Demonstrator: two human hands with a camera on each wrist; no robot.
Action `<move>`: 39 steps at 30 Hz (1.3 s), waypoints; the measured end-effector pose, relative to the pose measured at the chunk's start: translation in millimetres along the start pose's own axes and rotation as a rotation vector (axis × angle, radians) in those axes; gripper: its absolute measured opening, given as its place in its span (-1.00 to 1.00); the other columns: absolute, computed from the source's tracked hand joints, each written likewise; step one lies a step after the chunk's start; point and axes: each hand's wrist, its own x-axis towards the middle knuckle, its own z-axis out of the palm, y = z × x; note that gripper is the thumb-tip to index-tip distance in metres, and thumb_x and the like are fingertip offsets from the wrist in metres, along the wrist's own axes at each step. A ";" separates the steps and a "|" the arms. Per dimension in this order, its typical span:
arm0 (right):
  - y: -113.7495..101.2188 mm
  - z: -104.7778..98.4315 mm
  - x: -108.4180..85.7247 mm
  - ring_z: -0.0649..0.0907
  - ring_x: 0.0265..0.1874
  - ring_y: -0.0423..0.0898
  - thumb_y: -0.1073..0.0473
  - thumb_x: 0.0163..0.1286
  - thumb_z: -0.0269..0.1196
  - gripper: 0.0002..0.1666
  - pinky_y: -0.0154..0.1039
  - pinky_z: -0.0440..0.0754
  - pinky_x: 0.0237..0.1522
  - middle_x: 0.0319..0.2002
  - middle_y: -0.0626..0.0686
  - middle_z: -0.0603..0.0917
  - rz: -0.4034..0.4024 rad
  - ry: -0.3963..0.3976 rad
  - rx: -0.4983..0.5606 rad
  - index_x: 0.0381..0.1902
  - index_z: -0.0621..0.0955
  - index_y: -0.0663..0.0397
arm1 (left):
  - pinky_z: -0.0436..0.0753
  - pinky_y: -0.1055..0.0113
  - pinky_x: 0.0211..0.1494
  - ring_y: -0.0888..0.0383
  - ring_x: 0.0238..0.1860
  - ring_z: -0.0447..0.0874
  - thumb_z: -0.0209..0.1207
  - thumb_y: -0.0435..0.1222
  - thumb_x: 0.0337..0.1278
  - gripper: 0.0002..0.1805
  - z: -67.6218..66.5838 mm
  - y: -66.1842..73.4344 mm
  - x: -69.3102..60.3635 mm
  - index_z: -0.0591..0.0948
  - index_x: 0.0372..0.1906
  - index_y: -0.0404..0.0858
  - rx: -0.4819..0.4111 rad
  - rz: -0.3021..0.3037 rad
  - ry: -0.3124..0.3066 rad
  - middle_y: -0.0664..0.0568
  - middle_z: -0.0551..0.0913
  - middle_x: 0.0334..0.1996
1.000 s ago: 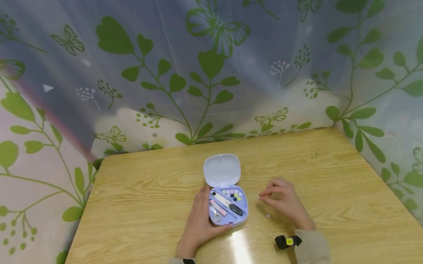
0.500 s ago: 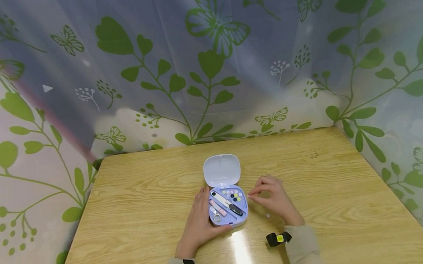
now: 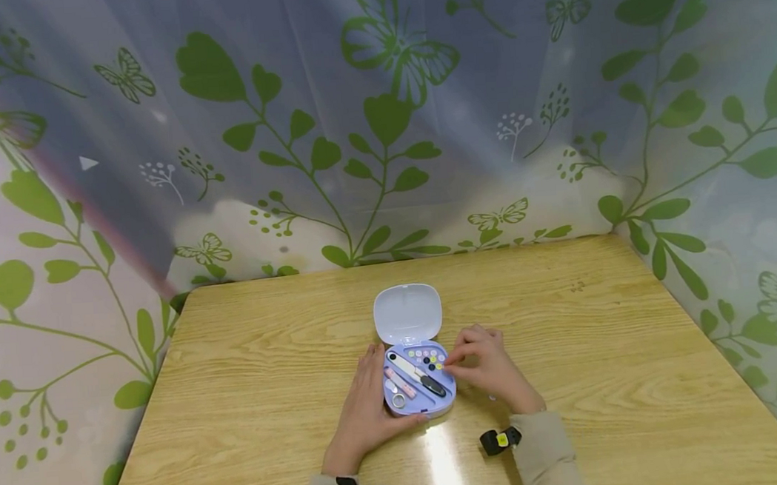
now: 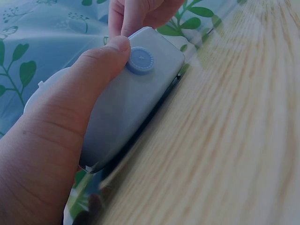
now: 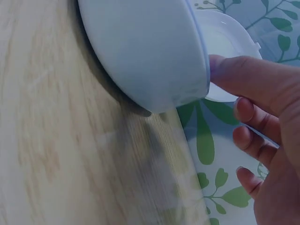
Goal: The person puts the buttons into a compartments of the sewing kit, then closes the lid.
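Note:
A lavender sewing box stands on the table with its pale lid raised. My left hand grips the box, fingers along its left side and thumb on the front wall, near a round ridged blue knob. Thumb and index finger of my right hand pinch a tiny, mostly hidden button at the box's right rim, beside several small coloured buttons in their compartment. In the right wrist view the box wall hides the fingertips; the other fingers are loosely bent.
Inside the box lie a white tool with a black handle, a pink-and-white strip and a silver ring-like piece. One loose pale button lies on the wooden table, partly behind my right hand. A patterned curtain hangs behind.
My right hand has moved left from the open table to the box's right rim, fingertips still pinched. The left hand and the box have stayed in place.

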 end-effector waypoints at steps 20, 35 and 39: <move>-34.9 -1.5 13.1 0.43 -0.33 -0.15 0.20 -0.02 0.56 -0.82 0.13 0.26 0.03 -0.53 -0.22 0.48 0.281 -0.144 -0.273 -0.64 0.74 -0.15 | -0.04 0.05 0.59 0.04 0.58 -0.24 0.27 0.52 -0.34 0.51 1.5 -2.8 0.0 -0.15 0.60 -0.23 0.005 0.028 0.015 -0.06 -0.05 0.59; -39.0 -3.2 13.3 0.43 -0.35 -0.16 0.22 -0.03 0.57 -0.83 0.05 0.25 0.01 -0.51 -0.21 0.51 0.323 -0.109 -0.214 -0.61 0.75 -0.11 | -0.01 0.03 0.59 0.03 0.58 -0.22 0.28 0.51 -0.33 0.51 1.1 -2.0 0.1 -0.15 0.60 -0.24 0.008 0.032 0.017 -0.08 -0.06 0.59; -40.2 -6.7 13.8 0.43 -0.34 -0.15 0.24 -0.02 0.57 -0.85 0.03 0.23 0.00 -0.50 -0.20 0.52 0.335 -0.102 -0.179 -0.59 0.76 -0.08 | 0.00 0.01 0.58 0.02 0.58 -0.21 0.29 0.50 -0.34 0.51 0.9 -2.0 0.3 -0.14 0.60 -0.26 0.003 0.039 0.026 -0.09 -0.05 0.59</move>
